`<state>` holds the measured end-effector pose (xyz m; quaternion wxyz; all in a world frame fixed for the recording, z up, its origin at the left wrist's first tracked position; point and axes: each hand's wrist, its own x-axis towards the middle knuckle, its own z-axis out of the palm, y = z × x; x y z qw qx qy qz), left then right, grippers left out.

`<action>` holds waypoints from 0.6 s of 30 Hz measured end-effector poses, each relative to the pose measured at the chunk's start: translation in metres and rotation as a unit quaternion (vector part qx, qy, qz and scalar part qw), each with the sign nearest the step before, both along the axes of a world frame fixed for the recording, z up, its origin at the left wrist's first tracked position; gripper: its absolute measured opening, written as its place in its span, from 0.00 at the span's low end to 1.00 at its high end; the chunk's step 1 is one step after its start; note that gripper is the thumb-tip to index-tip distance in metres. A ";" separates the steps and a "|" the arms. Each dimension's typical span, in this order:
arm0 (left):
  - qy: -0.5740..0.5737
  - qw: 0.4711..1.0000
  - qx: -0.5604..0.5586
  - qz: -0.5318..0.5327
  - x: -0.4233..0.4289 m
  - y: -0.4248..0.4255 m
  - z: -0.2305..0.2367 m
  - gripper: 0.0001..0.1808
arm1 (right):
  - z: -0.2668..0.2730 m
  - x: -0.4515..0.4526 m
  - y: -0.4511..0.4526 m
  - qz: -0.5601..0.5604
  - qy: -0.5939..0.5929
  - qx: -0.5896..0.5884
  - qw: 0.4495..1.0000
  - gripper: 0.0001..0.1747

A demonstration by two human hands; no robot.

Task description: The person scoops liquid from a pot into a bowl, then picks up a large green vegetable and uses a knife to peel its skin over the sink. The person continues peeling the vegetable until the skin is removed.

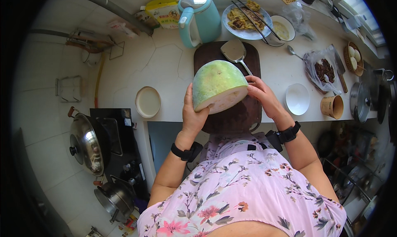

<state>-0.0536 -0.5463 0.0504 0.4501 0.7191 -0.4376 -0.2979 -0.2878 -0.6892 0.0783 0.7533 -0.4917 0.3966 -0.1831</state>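
A large cut piece of winter melon (218, 80), green and powdery on the rind, is held tilted above a dark cutting board (226, 120). Its pale cut face points down and towards me. My left hand (194, 113) grips the melon's left side, with the thumb at the cut face. On the right, the fingers of my right hand (263, 94) rest against the rind and the cut edge. Behind the melon a metal spatula (234, 52) lies on the board, its handle end hidden.
Around the board stand an electric kettle (201, 20), a plate of fried food (225, 16) with chopsticks, a shallow bowl (148, 102), a white bowl (297, 99) and a paper cup (332, 107). A kitchen knife (340, 68) lies right. A lidded wok (88, 144) sits left.
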 end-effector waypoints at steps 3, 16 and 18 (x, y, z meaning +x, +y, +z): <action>-0.113 0.992 -0.055 -0.026 0.002 -0.001 -0.003 0.50 | -0.009 -0.002 0.002 -0.043 -0.015 0.020 0.999 0.32; -0.308 0.926 -0.188 -0.113 0.012 -0.017 -0.031 0.55 | -0.054 0.002 -0.019 -0.004 -0.022 0.009 1.000 0.46; -0.313 0.922 -0.196 -0.120 0.010 -0.015 -0.046 0.56 | -0.054 0.001 -0.024 0.009 -0.032 0.017 0.999 0.50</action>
